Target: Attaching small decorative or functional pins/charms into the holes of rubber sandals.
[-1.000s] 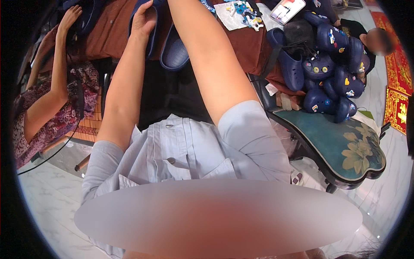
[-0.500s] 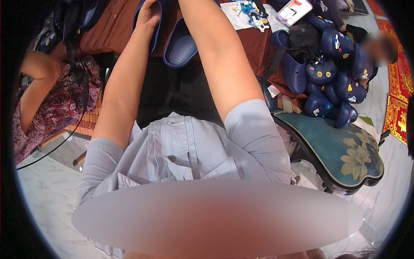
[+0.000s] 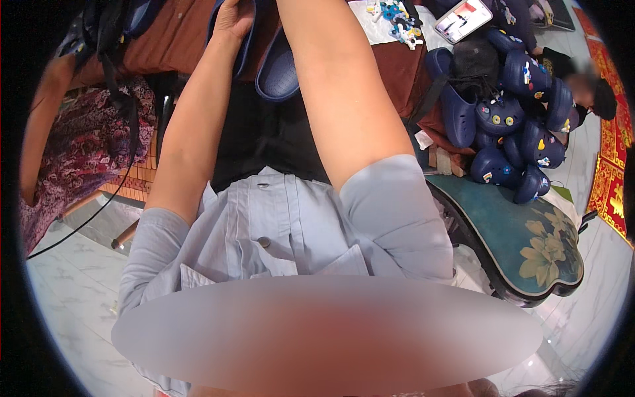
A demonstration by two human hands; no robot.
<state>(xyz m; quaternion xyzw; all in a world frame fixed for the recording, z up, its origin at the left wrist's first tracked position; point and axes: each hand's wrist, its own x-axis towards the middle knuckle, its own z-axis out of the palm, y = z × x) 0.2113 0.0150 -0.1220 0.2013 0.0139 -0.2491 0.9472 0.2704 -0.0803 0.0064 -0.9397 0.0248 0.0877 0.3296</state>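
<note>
My left hand [image 3: 235, 21] is at the top edge, closed on a navy foam clog [image 3: 247, 58] at the front of the brown-covered table. Part of the hand and most of that clog lie beyond the picture's edge. A second navy clog [image 3: 276, 78], its ridged insole facing up, rests just to the right, between my arms. My right forearm reaches past it and out of the top of the view, so the right hand is hidden. Small blue, white and yellow shoe charms [image 3: 401, 21] lie on white paper right of my right arm.
A phone [image 3: 463, 20] with a lit screen sits beside the charms. Right of it, charm-decorated navy clogs [image 3: 526, 70] are heaped around a black drawstring bag [image 3: 473, 65]. A teal flowered seat [image 3: 486, 215] stands below. Another person's arm [image 3: 47, 119] is at left; someone else [image 3: 582, 89] is far right.
The view has shifted slightly, moving the table things a little right. My left hand stays on the clog. The person at left has moved their arm, and the person far right has shifted.
</note>
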